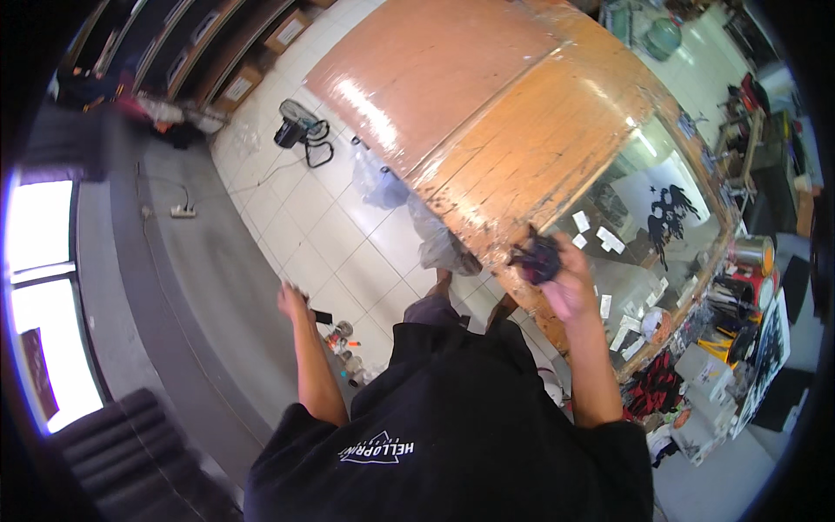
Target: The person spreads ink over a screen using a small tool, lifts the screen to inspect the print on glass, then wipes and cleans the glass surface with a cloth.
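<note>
My right hand [570, 283] is closed round a crumpled black wad [537, 258], perhaps thin film or cloth; its exact kind is not clear. It is held above the near edge of the wooden table [487, 148], by the glass panel [565, 291] set in the top. On that glass lie a white sheet with a black cut-out figure [671, 213] and several small white paper pieces [611, 241]. Off to the left, my left hand [294, 300] hangs over the tiled floor, away from the table. Its fingers are blurred, so any grip is hidden.
A black floor fan [300, 128] stands left of the table, and plastic bags [426, 230] hang at the table's side. Bottles [348, 357] stand on the floor below my left arm. A can [751, 252] and other clutter crowd the right. A power strip [183, 211] lies far left.
</note>
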A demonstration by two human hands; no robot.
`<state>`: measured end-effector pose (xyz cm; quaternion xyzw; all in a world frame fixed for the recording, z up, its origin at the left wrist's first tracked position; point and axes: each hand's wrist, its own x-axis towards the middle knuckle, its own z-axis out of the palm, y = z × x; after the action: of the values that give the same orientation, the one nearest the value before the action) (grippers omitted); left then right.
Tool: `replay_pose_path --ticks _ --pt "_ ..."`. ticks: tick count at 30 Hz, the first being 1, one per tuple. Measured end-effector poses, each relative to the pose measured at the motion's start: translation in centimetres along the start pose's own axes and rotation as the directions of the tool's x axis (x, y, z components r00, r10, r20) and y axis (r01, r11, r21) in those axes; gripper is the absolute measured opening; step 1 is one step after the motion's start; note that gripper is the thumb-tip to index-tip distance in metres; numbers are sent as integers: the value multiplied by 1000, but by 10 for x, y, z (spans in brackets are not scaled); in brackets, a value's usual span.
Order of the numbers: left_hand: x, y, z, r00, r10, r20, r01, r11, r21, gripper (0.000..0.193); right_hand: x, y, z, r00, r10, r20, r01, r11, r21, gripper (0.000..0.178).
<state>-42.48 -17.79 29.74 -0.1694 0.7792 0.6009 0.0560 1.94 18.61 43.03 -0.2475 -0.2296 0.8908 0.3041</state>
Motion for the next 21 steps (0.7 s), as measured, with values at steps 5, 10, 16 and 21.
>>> replay_pose_path --ticks 5,10,16,21 --pt "-63 -184 -165 764 -645 -7 644 761 79 25 87 121 69 938 249 239 -245 968 -50 50" --pt "-137 -261 -215 546 -830 114 777 552 302 26 210 258 118 947 320 -8 -316 939 133 44" --pt "-91 -212 -235 635 -767 95 654 599 462 35 360 344 124 815 168 -555 -166 985 56 39" --pt "0 -191 -241 688 -726 17 667 641 381 31 417 369 113 578 4 -816 -454 832 -318 44"
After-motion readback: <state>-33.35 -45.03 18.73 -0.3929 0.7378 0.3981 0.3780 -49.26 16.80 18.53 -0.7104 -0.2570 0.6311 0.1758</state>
